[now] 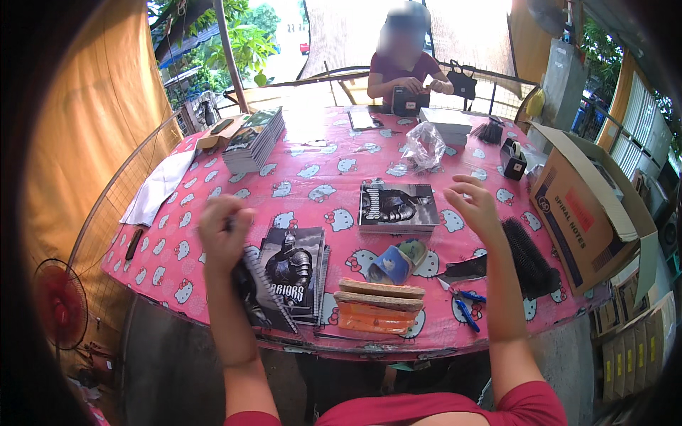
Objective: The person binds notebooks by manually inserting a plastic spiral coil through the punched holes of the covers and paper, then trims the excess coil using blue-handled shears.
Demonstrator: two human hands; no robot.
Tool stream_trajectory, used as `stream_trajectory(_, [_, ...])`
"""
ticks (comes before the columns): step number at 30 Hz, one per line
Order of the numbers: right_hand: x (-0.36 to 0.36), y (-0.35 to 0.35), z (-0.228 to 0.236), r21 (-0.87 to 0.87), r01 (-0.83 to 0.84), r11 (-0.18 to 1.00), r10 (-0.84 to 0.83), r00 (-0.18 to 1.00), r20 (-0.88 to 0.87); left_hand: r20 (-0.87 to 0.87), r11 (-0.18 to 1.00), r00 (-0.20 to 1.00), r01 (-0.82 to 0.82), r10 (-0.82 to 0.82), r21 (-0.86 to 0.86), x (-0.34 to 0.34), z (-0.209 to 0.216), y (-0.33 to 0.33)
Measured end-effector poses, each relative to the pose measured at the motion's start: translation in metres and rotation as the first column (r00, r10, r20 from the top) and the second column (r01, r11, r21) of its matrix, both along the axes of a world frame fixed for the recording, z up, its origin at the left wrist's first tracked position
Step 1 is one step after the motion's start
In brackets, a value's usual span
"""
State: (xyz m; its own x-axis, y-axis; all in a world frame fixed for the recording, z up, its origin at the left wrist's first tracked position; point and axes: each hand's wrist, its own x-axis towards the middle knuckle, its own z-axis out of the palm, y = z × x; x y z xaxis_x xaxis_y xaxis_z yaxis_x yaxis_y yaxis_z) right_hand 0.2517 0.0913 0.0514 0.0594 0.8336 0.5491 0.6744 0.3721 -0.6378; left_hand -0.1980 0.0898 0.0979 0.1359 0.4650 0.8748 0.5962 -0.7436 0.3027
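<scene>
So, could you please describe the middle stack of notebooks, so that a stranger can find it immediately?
On the pink-covered table, look just left of the raised right hand. The middle stack sits there, neatly squared. Its cover knight lies sideways, while the notebooks near the left hand show theirs upright.

Hand position: left hand (224, 228) curled, right hand (474, 206) opened.
Your left forearm (238, 326) rises from the lower edge and leans slightly outward to the left wrist (219, 266); the fingers are bent toward the palm, and whether they close on anything cannot be made out. Your right forearm (510, 319) leans inward to the right wrist (493, 238); the fingers of that hand are loosely bent and parted, tips directed left. Both arms extend forward, with the hands well apart.
</scene>
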Motion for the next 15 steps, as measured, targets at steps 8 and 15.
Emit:
stream_trajectory(8, [0.000,0.099,-0.129,-0.583,0.234,0.778,-0.349,0.933,-0.091,-0.659,0.504,0.713,-0.488,-0.240,-0.712,0.029,-0.126,0.030])
stream_trajectory(15, [0.007,0.046,-0.092,-0.342,0.321,0.883,-0.384,0.913,-0.135,-0.550,0.654,0.809,-0.305,-0.205,-0.692,0.008,-0.129,0.017])
